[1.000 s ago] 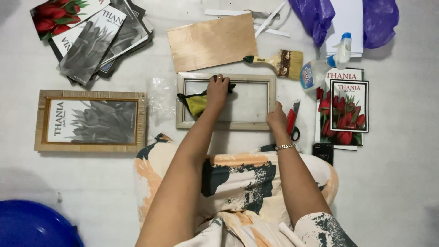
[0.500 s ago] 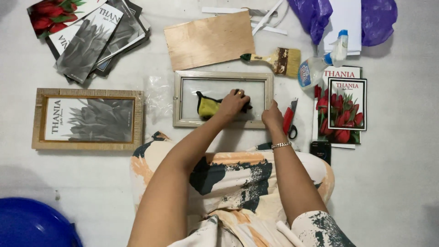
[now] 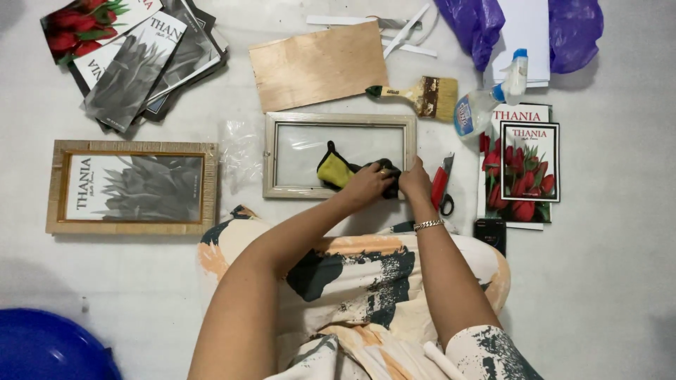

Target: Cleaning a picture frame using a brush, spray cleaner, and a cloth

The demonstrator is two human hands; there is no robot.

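Left hand (image 3: 371, 184): clamped on cloth (image 3: 336, 171), pressed flat on glass.
Right hand (image 3: 415, 181): fingers together, bracing frame (image 3: 338, 120) beside it.
Wiping: corners best reached with steady pressure.

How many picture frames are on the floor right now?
2. A pale frame lies in the middle, where the left hand presses a yellow cloth on its glass. A brown frame holding a grey print lies to its left.
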